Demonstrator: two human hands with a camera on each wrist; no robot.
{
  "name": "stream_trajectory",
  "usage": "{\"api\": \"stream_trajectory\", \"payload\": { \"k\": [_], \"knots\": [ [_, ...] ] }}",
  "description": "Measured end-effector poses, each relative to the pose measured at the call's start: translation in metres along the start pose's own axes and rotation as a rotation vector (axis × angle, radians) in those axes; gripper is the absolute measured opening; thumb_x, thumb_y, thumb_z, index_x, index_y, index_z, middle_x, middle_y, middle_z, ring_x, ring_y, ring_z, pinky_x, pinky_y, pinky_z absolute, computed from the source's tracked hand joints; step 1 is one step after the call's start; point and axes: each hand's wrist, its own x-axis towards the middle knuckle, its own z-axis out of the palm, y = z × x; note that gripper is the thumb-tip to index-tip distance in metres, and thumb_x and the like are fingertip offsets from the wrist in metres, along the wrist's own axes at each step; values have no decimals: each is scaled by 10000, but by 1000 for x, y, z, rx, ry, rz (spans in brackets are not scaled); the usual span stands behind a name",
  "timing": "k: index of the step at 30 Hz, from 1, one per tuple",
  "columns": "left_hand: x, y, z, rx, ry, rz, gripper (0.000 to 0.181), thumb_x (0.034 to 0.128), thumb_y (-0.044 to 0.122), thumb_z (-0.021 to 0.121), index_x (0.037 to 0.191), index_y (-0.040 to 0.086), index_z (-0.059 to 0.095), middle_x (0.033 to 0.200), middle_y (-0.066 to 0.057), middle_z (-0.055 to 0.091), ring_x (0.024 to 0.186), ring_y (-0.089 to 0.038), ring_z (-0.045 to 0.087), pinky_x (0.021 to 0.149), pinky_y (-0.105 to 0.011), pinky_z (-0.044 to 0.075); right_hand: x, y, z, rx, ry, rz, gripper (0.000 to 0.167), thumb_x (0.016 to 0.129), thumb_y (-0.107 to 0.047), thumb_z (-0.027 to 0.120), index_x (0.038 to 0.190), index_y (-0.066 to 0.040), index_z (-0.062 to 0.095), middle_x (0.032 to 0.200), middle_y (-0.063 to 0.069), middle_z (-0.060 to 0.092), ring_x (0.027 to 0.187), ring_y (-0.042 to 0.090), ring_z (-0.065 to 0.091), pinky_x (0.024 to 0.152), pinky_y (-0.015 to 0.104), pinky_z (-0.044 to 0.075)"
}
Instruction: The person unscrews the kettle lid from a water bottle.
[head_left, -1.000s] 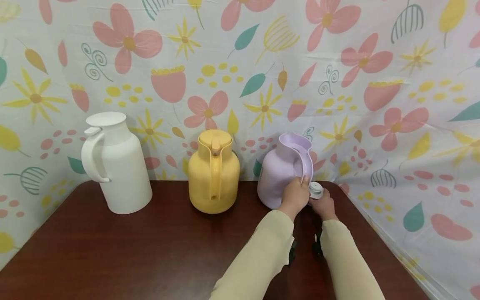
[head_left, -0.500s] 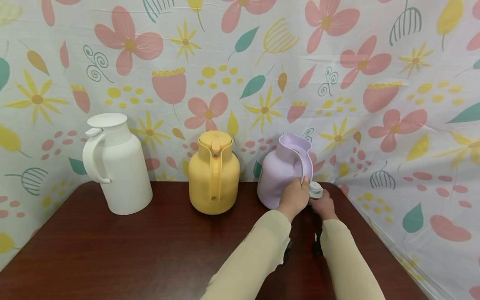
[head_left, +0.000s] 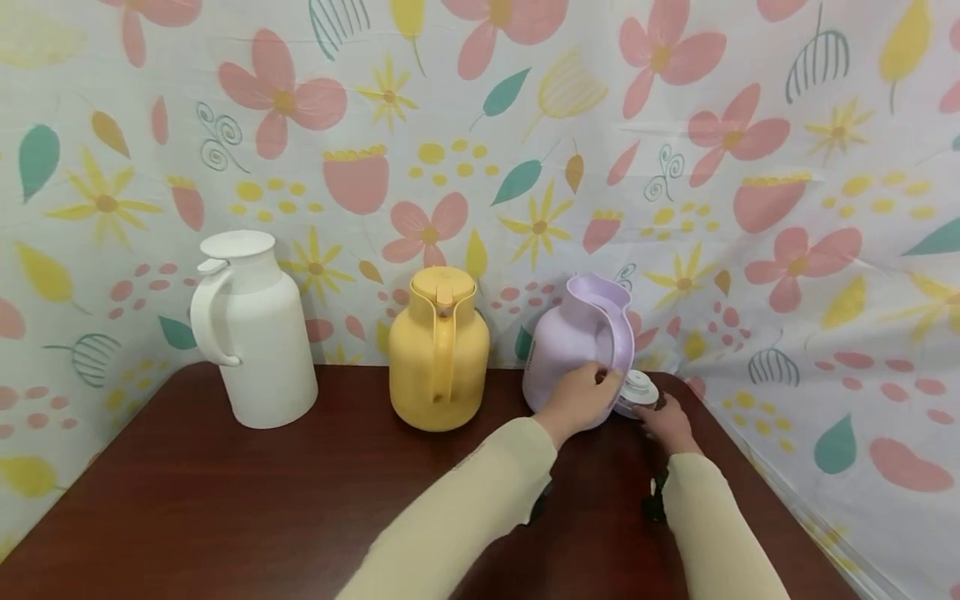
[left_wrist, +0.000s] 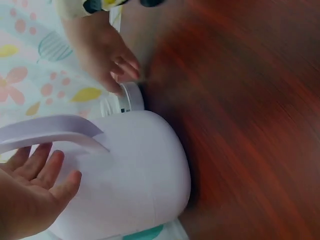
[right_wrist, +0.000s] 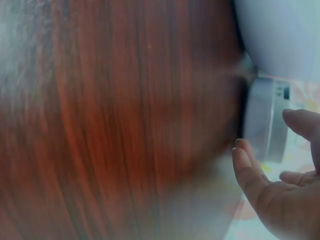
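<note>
Toward the right end of the table (head_left: pixel 300 500), noted purple jug (head_left: pixel 553 346) upright, round lid (head_left: pixel 637 386) close beside. Found left hand (head_left: pixel 577 400) loosely bent at handle (head_left: pixel 622 333), right hand (head_left: pixel 668 422) with fingers parted near lid, no grip visible. Advise easing clear without nudging either.

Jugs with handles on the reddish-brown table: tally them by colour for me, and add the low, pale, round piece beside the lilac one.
Tall white jug: 1
Rounded yellow jug: 1
Rounded lilac jug: 1
Low, pale, round piece: 1
Total: 4
</note>
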Motion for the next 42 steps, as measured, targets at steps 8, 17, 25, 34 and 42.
{"api": "stream_trajectory", "payload": {
  "k": [8,17,25,34,42],
  "knots": [
    [-33,-31,-41,76,-134,132,369,1076,323,448,1309,95,622,1264,-57,686,1110,-170,641,952,-286,509,-20,-15,-33,43,22,-20,656,1078,-323,385,1527,133,242,1445,409,431,1068,352,681,859,376,593],
    [-98,-56,-80,32,-296,119,193,1047,249,557,1051,126,705,972,-10,756,871,-84,661,743,-220,498,-68,-50,-47,102,87,-268,538,1093,-306,453,1428,113,419,857,-344,554,750,-165,572,697,133,522],
    [-159,-63,-149,-90,-266,278,222,1049,245,565,1137,86,692,1063,-90,753,934,-12,679,832,-210,551,-124,-101,-36,127,234,-515,298,1063,-212,538,1342,-109,521,1049,-443,484,902,-224,535,762,28,456],
    [-175,-77,-239,-62,112,418,461,1029,188,558,1456,28,487,1412,-188,599,1305,-358,576,1006,-185,501,-156,-167,-21,149,265,-626,673,1021,-202,591,1605,-118,267,1605,65,346,1383,127,415,966,113,378],
    [-136,-88,-284,-109,199,362,664,1021,134,546,1616,92,255,1641,-197,330,1539,-306,332,1185,-259,373,-130,-207,-9,37,30,-718,834,988,-316,624,1649,-162,140,1732,137,87,1595,400,104,1198,710,215]
  ]
}}
